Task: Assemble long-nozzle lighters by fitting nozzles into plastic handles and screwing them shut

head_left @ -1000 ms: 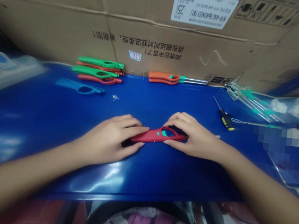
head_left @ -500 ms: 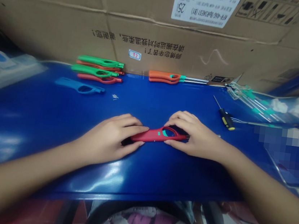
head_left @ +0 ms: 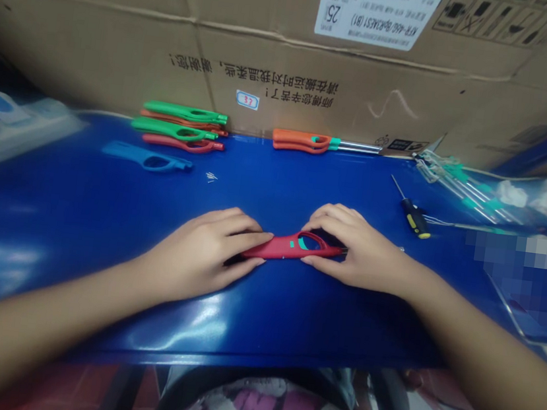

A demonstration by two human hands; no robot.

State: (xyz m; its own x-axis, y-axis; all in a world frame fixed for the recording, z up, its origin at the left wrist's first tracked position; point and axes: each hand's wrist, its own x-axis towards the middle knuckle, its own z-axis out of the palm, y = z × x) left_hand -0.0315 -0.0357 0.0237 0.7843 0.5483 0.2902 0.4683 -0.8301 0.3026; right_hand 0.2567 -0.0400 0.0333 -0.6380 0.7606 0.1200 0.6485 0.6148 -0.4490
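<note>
A red gas lighter (head_left: 278,248) with a green trigger lies level across the blue table between my hands. My left hand (head_left: 205,250) pinches its handle end, thumb on the near side and fingers on the far side. Around the end with the finger loop, my right hand (head_left: 355,245) is closed, thumb below and fingers above. The right palm hides most of what extends from that end; only a short dark piece shows.
Green, orange and red lighter shells (head_left: 177,130) lie at the back left, near a blue shell (head_left: 147,157) and several small screws (head_left: 212,177). An orange lighter (head_left: 301,142) rests against the cardboard (head_left: 123,47). Right of it are a screwdriver (head_left: 415,217) and metal lighter tubes (head_left: 469,192).
</note>
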